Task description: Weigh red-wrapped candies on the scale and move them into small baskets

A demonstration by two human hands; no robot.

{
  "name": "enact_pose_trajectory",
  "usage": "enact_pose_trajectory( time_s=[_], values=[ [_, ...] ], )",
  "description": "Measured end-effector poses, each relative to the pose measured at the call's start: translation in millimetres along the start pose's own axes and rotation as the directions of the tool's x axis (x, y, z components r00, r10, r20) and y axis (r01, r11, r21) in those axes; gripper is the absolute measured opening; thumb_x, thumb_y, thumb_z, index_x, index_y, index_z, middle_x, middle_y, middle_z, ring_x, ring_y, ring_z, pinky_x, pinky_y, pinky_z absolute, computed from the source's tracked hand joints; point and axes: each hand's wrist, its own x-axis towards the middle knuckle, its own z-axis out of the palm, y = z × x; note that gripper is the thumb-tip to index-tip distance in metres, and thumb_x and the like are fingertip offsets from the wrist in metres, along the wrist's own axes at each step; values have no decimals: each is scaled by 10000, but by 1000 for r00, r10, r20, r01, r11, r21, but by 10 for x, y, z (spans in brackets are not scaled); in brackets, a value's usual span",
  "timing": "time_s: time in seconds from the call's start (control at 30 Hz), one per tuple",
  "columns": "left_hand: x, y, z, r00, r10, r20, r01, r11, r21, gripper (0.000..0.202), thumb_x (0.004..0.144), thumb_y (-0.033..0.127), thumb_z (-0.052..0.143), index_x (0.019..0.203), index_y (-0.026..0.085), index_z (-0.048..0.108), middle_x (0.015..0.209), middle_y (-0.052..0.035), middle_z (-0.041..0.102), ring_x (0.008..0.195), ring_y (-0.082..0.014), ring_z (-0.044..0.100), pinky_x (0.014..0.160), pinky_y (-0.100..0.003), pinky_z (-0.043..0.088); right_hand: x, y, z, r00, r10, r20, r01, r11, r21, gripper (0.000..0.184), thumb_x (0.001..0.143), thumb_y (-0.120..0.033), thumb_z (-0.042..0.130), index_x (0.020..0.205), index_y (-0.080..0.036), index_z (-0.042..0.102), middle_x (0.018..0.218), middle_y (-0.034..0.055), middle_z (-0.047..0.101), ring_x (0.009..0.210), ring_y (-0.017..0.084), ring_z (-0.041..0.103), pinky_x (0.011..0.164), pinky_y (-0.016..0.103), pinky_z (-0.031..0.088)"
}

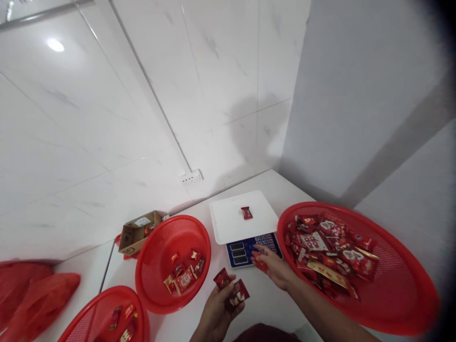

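Observation:
My left hand (pixel 218 308) is closed around two red sweet packets (pixel 231 289), low in the middle of the view. My right hand (pixel 272 266) reaches over the front of a white and blue scale (pixel 242 223), fingers curled on a small red sweet (pixel 259 260) near the blue keypad. One red wrapped sweet (pixel 246 213) lies on the scale's white plate. A large red basket (pixel 392 289) at the right holds several red packets. A middle red basket (pixel 160 256) holds several small sweets.
A third red basket (pixel 85 320) with sweets sits at the lower left, red plastic bags (pixel 32 294) beside it. A small cardboard box (pixel 137 230) stands behind the middle basket. White tiled walls with a socket (pixel 191 177) close off the corner behind the white table.

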Motion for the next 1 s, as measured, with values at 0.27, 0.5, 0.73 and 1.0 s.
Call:
enact_pose_trajectory(
  time_s=[0.27, 0.5, 0.73, 1.0],
  values=[
    [10, -108, -46, 999, -49, -9, 50, 992, 118, 329, 687, 362, 660, 931, 181, 535, 681, 18, 600, 549, -98, 580, 554, -229, 428, -276, -26, 56, 971, 85, 222, -29, 969, -244, 285, 681, -208, 591, 963, -197, 546, 938, 29, 601, 694, 90, 576, 612, 218, 455],
    [17, -162, -2, 954, -123, 275, -35, 860, 508, 356, 637, 430, 662, 819, 147, 547, 599, -5, 581, 450, -111, 531, 463, -238, 360, -558, 1, 202, 788, 174, 591, 298, 732, -613, 113, 674, -253, 600, 722, -157, 565, 540, -48, 547, 482, 67, 461, 455, 180, 299],
    [77, -206, -49, 982, -66, 178, -4, 929, 370, 411, 579, 409, 704, 867, 187, 511, 589, 47, 547, 438, -75, 498, 474, -221, 369, -428, -148, 122, 927, 9, 376, 238, 759, -606, 143, 656, -286, 601, 646, -169, 518, 483, -68, 471, 423, 51, 384, 410, 179, 228],
    [14, -253, -185, 992, -60, 111, 31, 970, 242, 355, 564, 214, 706, 860, 176, 514, 751, 3, 602, 642, -125, 600, 619, -252, 439, -134, -145, -118, 999, 28, 36, -17, 962, -274, 167, 667, -298, 624, 697, -183, 507, 541, -56, 530, 448, 45, 458, 432, 151, 275]
  ],
)
